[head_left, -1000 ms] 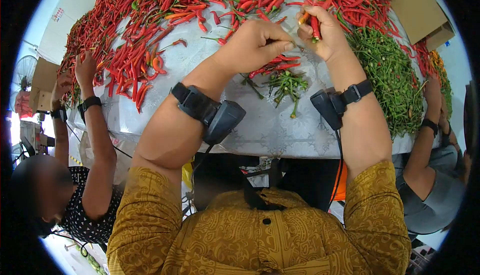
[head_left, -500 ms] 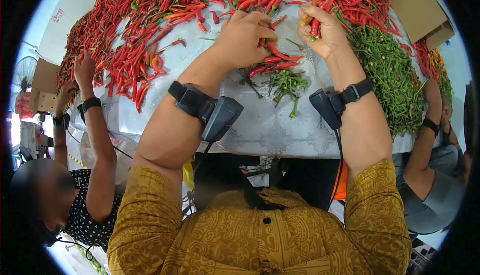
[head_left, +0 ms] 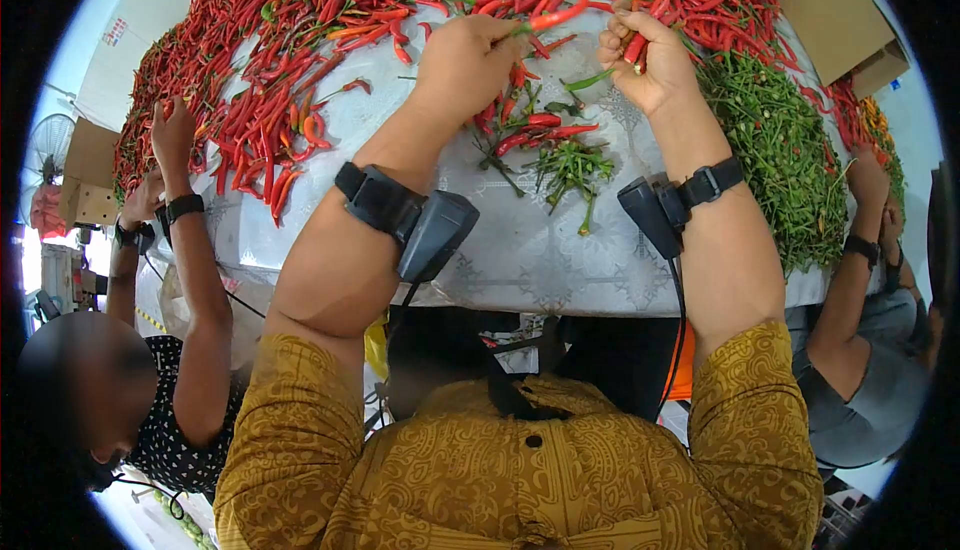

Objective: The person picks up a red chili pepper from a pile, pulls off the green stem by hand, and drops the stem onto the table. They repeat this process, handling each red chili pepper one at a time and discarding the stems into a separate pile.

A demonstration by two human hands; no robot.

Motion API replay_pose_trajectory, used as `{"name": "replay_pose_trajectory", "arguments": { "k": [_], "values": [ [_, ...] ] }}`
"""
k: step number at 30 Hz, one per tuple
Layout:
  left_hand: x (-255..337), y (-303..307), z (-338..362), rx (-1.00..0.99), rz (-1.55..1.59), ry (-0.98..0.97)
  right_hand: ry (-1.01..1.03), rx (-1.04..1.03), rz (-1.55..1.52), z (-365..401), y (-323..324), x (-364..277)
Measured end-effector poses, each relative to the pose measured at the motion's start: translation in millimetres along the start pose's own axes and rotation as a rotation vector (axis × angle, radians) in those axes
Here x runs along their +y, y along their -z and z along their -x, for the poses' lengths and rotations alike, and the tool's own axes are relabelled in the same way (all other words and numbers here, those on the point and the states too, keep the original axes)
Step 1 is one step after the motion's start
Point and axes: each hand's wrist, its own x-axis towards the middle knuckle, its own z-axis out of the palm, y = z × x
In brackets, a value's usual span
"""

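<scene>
My left hand (head_left: pixel 468 62) is closed, pinching a red chili pepper (head_left: pixel 556 18) at its green stem end. The pepper's tip points right and up, above the table. Curled shut around red chili peppers (head_left: pixel 635 47) is my right hand (head_left: pixel 652 65), level with the left one. A green stem (head_left: pixel 587 81) shows just left of the right hand's fingers. Between and below the hands, a few red chilies (head_left: pixel 545 133) lie beside a small pile of green stems (head_left: pixel 575 165) on the patterned white tablecloth (head_left: pixel 540 250).
Heaped red chilies (head_left: pixel 330 10) cover the table's far side and left. A large mound of green stems (head_left: pixel 775 160) lies at right, near a cardboard box (head_left: pixel 835 15). One person's hand (head_left: pixel 172 135) is at the left; another person's hand (head_left: pixel 868 178) is at the right.
My left hand has shifted slightly left, with a chili now raised in its fingers. A green stem now shows beside my right hand, which has stayed nearly in place.
</scene>
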Motion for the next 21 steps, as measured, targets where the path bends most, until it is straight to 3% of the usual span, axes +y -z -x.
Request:
{"name": "replay_pose_trajectory", "arguments": {
  "k": [5,8,10,21],
  "values": [
    [7,2,0,0.040,0.062,0.109,0.016,-0.078,0.168,3,-4,2],
    [5,-1,1,-0.015,0.038,0.067,0.058,-0.124,0.303,7,-13,5],
    [3,-4,1,-0.054,0.003,0.045,0.079,-0.278,0.236,6,-15,8],
    [14,2,2,-0.259,0.063,0.084,0.112,-0.254,0.376,11,-18,10]
  ]
}}
